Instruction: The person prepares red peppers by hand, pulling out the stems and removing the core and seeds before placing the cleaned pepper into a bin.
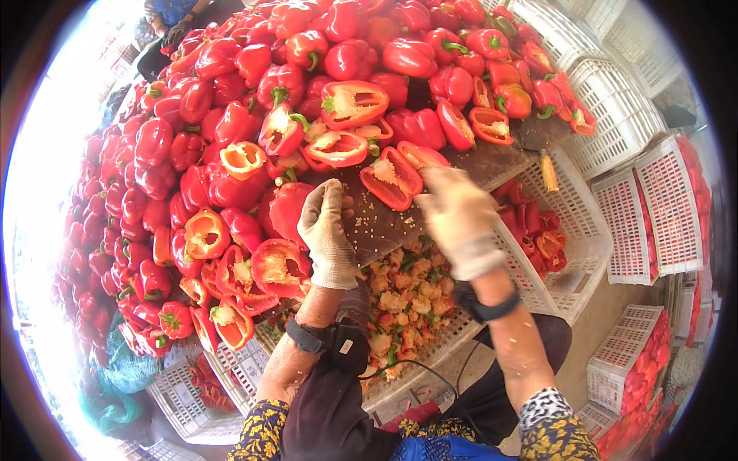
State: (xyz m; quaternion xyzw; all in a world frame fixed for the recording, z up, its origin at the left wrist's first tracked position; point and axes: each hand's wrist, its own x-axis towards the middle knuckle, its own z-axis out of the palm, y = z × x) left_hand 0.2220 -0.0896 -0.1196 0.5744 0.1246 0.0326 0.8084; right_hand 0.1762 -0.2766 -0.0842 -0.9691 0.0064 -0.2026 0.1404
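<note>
My left hand (327,227), in a pale work glove, has its fingers curled in beside a whole red bell pepper (290,209) at the edge of the pile. What its fingers close on, if anything, is hidden. My right hand (460,219) wears a stained glove and is smeared by motion, so its fingers do not show clearly. Just left of it, a halved red pepper (392,179) lies cut side up on the dark board (384,227), among scattered seeds. Another pepper half (423,156) lies behind it. More cut halves (355,104) rest on the heap.
Whole red peppers (223,119) are heaped across the back and left. Below the board, a crate holds pepper cores (411,303). To the right, a white crate (588,230) contains red pieces, with stacked crates (615,107) beyond. Another person's gloved hand (175,34) shows at far left.
</note>
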